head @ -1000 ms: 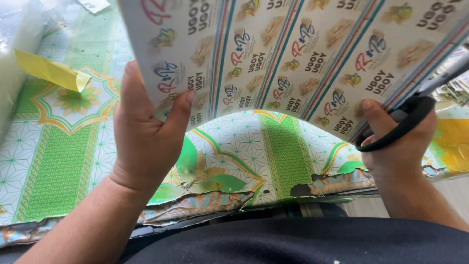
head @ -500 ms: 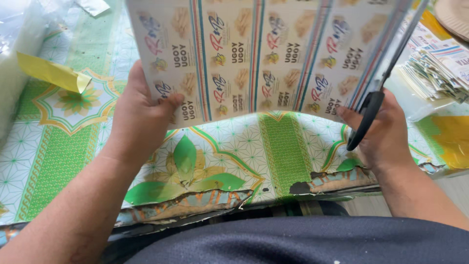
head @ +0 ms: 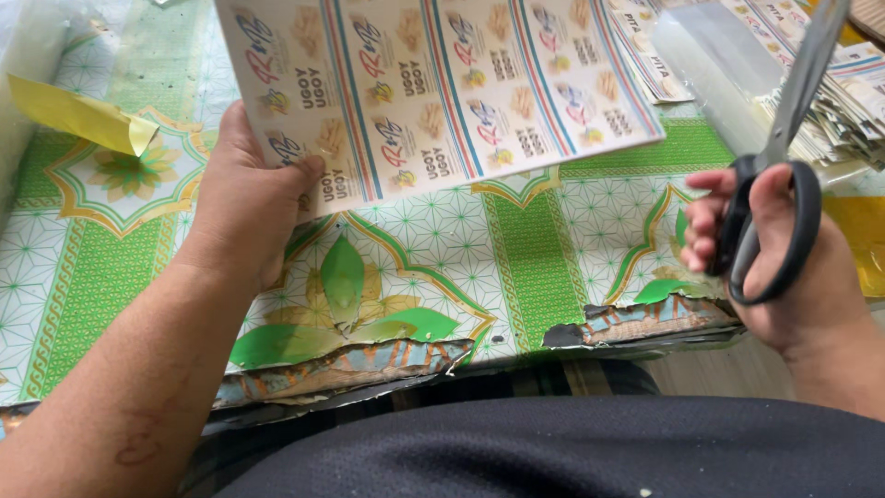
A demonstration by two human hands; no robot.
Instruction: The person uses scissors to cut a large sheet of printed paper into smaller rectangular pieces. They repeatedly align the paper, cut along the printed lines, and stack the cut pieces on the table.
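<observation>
Two hands | left hand (head: 244,207) pinches printed label sheet (head: 433,92) at its 8 o'clock corner | right hand (head: 784,267) grips scissors (head: 784,138), blades closed, pointing 12 o'clock | sheet lies at 10 o'clock of scissors, above table (head: 516,267).

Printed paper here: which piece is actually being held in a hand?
The large uncut printed sheet, pinched at its lower corner by the left hand. The stack of cut labels lies untouched beyond the scissors.

One printed label sheet (head: 442,88), one pair of black-handled scissors (head: 774,184), two hands: left hand (head: 249,198), right hand (head: 784,267). One yellow paper scrap (head: 78,118) at far left. One stack of cut labels (head: 853,106) top right; exact no. of pieces can't be told.
</observation>
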